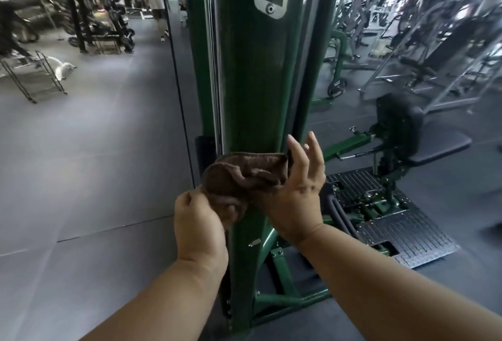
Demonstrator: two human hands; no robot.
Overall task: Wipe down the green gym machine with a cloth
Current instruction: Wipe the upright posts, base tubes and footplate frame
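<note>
The green gym machine's tall upright column fills the middle of the head view, with a silver logo plate near the top. A crumpled brown cloth lies against the column at waist height. My left hand is closed on the cloth's lower left end. My right hand holds the cloth's right side against its palm, fingers spread and pointing up beside the column's right edge. The column's green base frame shows below my hands.
To the right sit the machine's black seat and a ribbed metal footplate. Grey rubber floor spreads to the left. A dumbbell rack and people stand far back left. More machines crowd the back right.
</note>
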